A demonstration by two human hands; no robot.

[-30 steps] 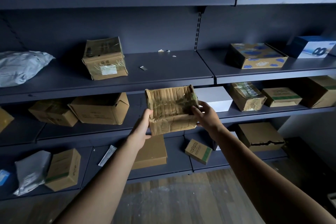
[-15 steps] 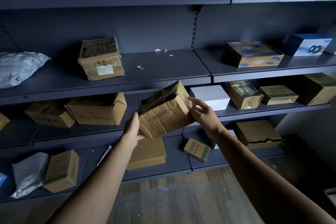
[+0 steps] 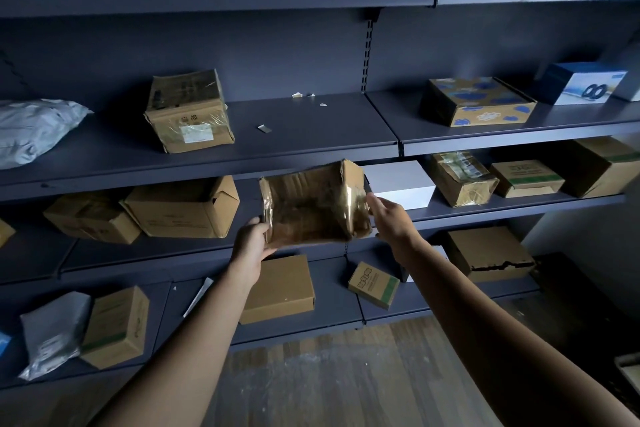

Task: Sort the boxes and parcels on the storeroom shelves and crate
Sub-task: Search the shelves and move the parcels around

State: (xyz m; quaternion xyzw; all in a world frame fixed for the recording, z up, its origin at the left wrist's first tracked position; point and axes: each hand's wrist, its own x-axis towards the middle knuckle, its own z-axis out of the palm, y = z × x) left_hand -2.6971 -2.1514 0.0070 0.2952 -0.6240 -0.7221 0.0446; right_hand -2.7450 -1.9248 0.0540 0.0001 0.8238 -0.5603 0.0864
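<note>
A crumpled, tape-wrapped cardboard box (image 3: 311,204) hangs in the air in front of the middle shelves. My left hand (image 3: 251,241) grips its lower left corner from below, thumb on the front face. My right hand (image 3: 389,217) touches its right end with the fingers extended along the taped side. The box is tilted, its right end higher than its left.
Dark shelving (image 3: 304,146) holds a taped brown box (image 3: 188,113), a grey poly bag (image 3: 31,128), a blue-patterned box (image 3: 478,102), a white box (image 3: 398,184) and several brown cartons below. Bare shelf space lies right of the taped box. A wooden floor (image 3: 329,381) is underfoot.
The held box has been turned in my hands, from open side facing me, through a steep tilt, to a broad taped face forward. It has also risen slightly.
</note>
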